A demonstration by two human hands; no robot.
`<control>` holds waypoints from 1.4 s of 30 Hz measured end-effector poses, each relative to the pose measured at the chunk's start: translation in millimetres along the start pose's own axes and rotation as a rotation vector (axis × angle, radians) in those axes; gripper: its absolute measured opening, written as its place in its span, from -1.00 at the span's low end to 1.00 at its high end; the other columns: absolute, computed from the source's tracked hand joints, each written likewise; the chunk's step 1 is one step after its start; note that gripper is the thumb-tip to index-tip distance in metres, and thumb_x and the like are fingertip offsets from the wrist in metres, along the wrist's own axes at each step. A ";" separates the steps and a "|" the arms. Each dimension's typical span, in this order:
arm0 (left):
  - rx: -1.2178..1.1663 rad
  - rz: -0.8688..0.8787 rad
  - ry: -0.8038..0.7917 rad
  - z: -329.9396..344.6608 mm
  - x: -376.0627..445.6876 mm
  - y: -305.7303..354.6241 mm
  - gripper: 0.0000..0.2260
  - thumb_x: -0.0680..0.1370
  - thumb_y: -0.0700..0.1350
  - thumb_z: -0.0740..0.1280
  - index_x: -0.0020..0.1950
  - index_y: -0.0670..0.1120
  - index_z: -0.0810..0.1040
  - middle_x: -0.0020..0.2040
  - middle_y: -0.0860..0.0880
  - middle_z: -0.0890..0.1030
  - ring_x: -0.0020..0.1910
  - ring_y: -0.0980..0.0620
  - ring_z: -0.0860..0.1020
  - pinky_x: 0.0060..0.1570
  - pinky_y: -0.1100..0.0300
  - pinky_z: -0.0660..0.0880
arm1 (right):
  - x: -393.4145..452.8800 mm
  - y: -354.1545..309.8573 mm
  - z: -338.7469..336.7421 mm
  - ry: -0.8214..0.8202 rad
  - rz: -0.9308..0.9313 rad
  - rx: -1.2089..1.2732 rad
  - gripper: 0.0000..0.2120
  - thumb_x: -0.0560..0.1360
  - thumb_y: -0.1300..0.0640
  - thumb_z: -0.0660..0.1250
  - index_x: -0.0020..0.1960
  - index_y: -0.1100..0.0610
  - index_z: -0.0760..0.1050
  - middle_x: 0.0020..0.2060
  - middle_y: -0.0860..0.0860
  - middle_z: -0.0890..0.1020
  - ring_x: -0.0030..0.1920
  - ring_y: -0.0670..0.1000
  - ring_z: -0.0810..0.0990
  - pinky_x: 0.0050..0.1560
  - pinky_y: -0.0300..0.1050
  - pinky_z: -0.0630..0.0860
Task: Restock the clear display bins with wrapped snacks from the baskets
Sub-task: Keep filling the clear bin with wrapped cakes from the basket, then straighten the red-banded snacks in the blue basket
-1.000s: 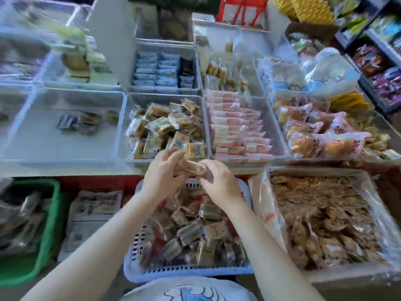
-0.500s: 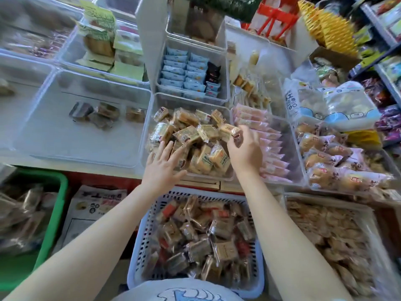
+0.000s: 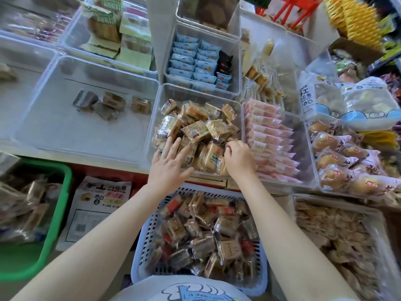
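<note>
A clear display bin point(image 3: 155, 118) in the middle of the counter holds a heap of yellow-brown wrapped snacks point(image 3: 196, 129). My left hand point(image 3: 171, 164) lies flat on the near left of the heap with its fingers spread. My right hand point(image 3: 238, 158) is at the near right of the heap, its fingers curled and pinching the wrapper edge of a wrapped snack point(image 3: 210, 157). Below the counter, between my forearms, a white-blue slotted basket point(image 3: 141, 253) is full of brown wrapped snacks point(image 3: 201, 231).
A large clear bin point(image 3: 54, 131) to the left holds a few packets. Pink packets point(image 3: 269, 137) fill the bin to the right, and blue packets point(image 3: 193, 61) the one behind. A green basket point(image 3: 58, 213) stands at lower left, and a tray of loose snacks point(image 3: 338, 235) at lower right.
Both hands rose from the basket to the middle bin with a snack. My right hand then drew back from the bin's far right to its near right, and my left hand settled flat on the heap.
</note>
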State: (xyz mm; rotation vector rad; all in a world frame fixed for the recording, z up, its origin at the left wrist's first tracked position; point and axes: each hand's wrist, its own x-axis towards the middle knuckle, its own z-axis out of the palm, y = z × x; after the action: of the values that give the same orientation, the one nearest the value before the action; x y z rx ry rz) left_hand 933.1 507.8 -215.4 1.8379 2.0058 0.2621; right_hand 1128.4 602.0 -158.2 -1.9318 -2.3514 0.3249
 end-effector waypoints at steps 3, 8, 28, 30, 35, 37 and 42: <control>0.001 0.008 0.004 -1.0 -1.1 0.5 -0.36 0.59 0.34 -0.01 0.61 0.19 -0.11 0.63 0.03 -0.18 0.57 0.02 -0.33 0.55 -0.14 -0.08 | -7.4 0.1 -4.8 -0.136 0.003 -0.007 -0.61 0.68 0.02 0.05 0.34 0.11 0.52 0.29 0.05 0.55 0.32 0.11 0.41 0.32 0.07 0.28; -0.092 -0.008 0.050 -9.8 -7.7 8.4 -0.40 0.61 0.19 0.20 0.60 0.08 0.12 0.63 -0.10 -0.10 0.60 -0.10 -0.17 0.55 -0.15 0.00 | -50.3 2.1 -15.0 0.182 -0.052 0.162 -0.76 0.61 0.13 0.19 0.13 0.13 0.61 0.08 0.02 0.64 0.17 0.10 0.52 0.21 0.09 0.41; -0.047 -0.192 -0.438 39.5 -102.2 3.4 -0.80 0.66 0.02 0.16 0.15 -0.02 0.51 -0.11 0.04 0.55 -0.23 0.02 0.55 -0.36 0.14 0.45 | -115.9 4.3 135.8 -0.661 0.147 0.008 -0.70 0.64 -0.07 0.16 0.34 -0.06 0.36 0.44 0.19 0.26 0.26 0.23 0.47 0.19 0.10 0.52; -0.076 -0.223 -0.426 39.3 -107.6 7.5 -0.79 0.66 0.03 0.17 0.15 -0.03 0.52 -0.07 0.04 0.58 -0.25 0.05 0.54 -0.36 0.15 0.44 | -121.0 14.1 129.4 -0.514 0.191 0.156 -0.93 0.64 0.01 0.18 0.08 -0.04 0.41 0.22 0.12 0.44 -0.06 0.13 0.54 -0.11 -0.02 0.55; -0.381 -0.379 -0.344 35.7 -119.0 33.5 -0.80 0.64 0.02 0.23 0.21 0.06 0.56 0.07 0.11 0.61 -0.04 0.11 0.58 -0.09 0.13 0.56 | -140.1 45.5 87.3 -0.479 0.214 0.738 -0.48 0.57 0.12 0.37 0.45 -0.16 0.30 0.23 -0.11 0.45 0.09 -0.10 0.53 -0.03 -0.24 0.47; -0.575 -0.474 -0.290 29.0 -120.6 46.8 -0.78 0.63 0.03 0.27 0.24 0.08 0.56 0.11 0.13 0.60 0.06 0.13 0.57 0.02 0.14 0.54 | -146.5 48.1 67.7 -0.519 0.299 0.991 -0.50 0.51 0.12 0.46 0.38 -0.10 0.38 0.16 -0.06 0.54 -0.01 -0.14 0.58 -0.14 -0.27 0.53; -1.040 -0.571 -0.256 1.7 -118.6 65.7 -0.63 0.55 0.08 0.40 0.33 0.07 0.48 0.15 0.01 0.62 0.07 0.06 0.64 0.04 0.07 0.62 | -157.2 38.9 39.4 -0.615 0.370 1.376 -0.77 0.51 0.13 0.46 0.15 0.09 0.55 -0.03 0.12 0.65 -0.19 0.00 0.60 -0.11 -0.04 0.56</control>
State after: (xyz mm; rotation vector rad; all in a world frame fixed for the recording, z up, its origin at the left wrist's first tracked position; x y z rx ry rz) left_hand 999.5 398.4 -170.6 0.6032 1.6150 0.6829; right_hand 1189.7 451.1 -193.7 -1.4724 -1.0910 2.0641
